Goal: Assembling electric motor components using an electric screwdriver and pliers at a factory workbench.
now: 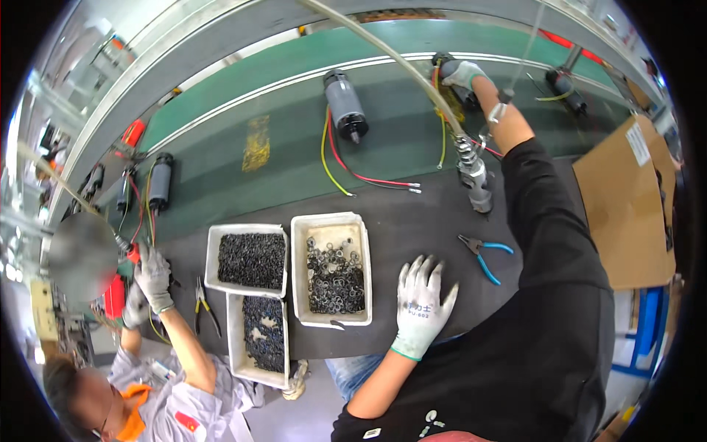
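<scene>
My left hand (421,308), in a white glove with a green cuff, lies flat on the dark work surface, fingers spread, holding nothing. To its left stands a white tray (366,320) of small metal rings. My right arm stretches far over the green belt, and my gloved right hand (466,74) is closed on a grey-and-black cylindrical motor (446,68) with colored wires. The hand covers part of that motor. Nearer to me lies a silver air tool (475,180) on a hose. Blue-handled pliers (492,254) rest right of my left hand.
Another motor (345,107) with loose wires lies mid-belt. Two white trays (210,258) hold small black parts. A cardboard box (626,210) stands at the right. At the lower left a co-worker in grey (195,401) handles a red tool (133,254) near yellow-handled pliers (207,306).
</scene>
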